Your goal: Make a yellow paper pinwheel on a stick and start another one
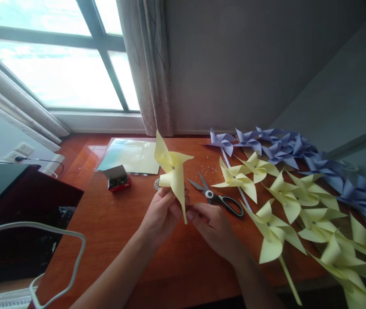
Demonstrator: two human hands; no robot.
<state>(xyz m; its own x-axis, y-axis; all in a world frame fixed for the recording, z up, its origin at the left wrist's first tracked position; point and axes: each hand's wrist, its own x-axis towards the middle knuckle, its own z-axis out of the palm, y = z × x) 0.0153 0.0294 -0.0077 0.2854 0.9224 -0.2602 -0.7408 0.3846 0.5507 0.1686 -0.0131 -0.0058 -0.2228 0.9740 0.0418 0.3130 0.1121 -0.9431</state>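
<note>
Wooden desk (112, 223) by window; both hands' fingers, left hand (161, 214) and right hand (213, 227), pinching yellow pinwheel (173, 171); no legible writing.

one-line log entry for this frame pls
left hand: holds yellow pinwheel | right hand: at its lower tip | scissors: on table

Both forearms reach in from the near edge; the left hand (161, 212) and right hand (213, 227) meet mid-scene, fingers curled closed.

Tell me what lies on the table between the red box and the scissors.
In the head view, a small round roll lies between the red box and scissors, with the held yellow pinwheel above it.
</note>
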